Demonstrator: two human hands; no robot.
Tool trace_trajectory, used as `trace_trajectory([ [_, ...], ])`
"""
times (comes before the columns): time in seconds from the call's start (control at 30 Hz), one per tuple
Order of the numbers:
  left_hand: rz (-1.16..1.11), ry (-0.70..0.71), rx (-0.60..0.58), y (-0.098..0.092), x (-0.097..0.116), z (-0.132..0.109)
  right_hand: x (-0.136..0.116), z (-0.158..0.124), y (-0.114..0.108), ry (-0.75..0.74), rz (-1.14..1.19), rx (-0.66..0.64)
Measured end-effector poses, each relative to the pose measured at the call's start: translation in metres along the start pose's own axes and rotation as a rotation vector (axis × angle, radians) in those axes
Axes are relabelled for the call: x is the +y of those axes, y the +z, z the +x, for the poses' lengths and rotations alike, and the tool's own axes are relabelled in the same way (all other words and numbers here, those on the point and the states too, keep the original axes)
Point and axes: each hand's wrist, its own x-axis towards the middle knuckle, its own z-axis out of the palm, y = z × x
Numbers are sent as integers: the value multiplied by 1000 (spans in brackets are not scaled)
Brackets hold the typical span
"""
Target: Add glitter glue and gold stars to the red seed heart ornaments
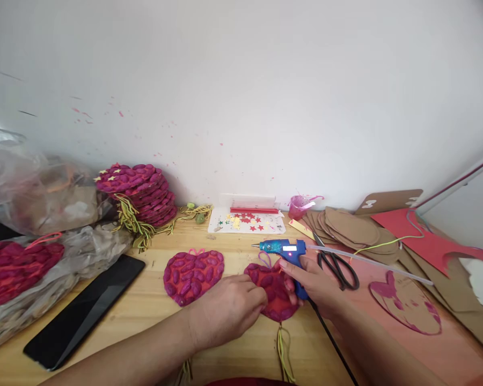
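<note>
My right hand [316, 281] is wrapped round the handle of a blue glue gun [284, 247], its nozzle pointing left and a clear glue stick [370, 262] sticking out of its back. Below the gun lies a red heart [279, 308] covered in magenta lumps, with a yellow-green tassel [282, 348] at its tip. My left hand [235, 306] is closed over the left side of that heart; its fingertips are hidden, so what they pinch does not show. A second heart [193, 276] with a pink loop lies to the left, partly behind my left forearm.
A black phone [86, 311] and plastic bags [44, 187] are on the left, near a stack of hearts [145, 193]. Star cutouts lie on a white tray [221, 228] by the wall. Scissors [338, 268], cardboard pieces [350, 228] and a pink cup [299, 207] are at right.
</note>
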Motion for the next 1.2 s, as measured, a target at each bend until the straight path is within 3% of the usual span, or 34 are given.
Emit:
trace_trajectory([
  [0.3,23,-161,20,6,21,1,4,-1,1,-39,-53,18],
  [0.53,64,-79,121,16,16,-4,-1,-6,1,-43,-196,62],
  [0.7,107,12,91,20,18,-12,-11,-14,-4,-308,-481,94],
  [0.8,121,31,79,19,22,-16,-15,-19,-8,-384,-606,100],
  [1.03,139,59,118,18,26,-21,-21,-28,-8,-340,-719,-11],
  [1.2,121,72,122,20,24,-21,-15,-32,-9,-258,-789,-7],
])
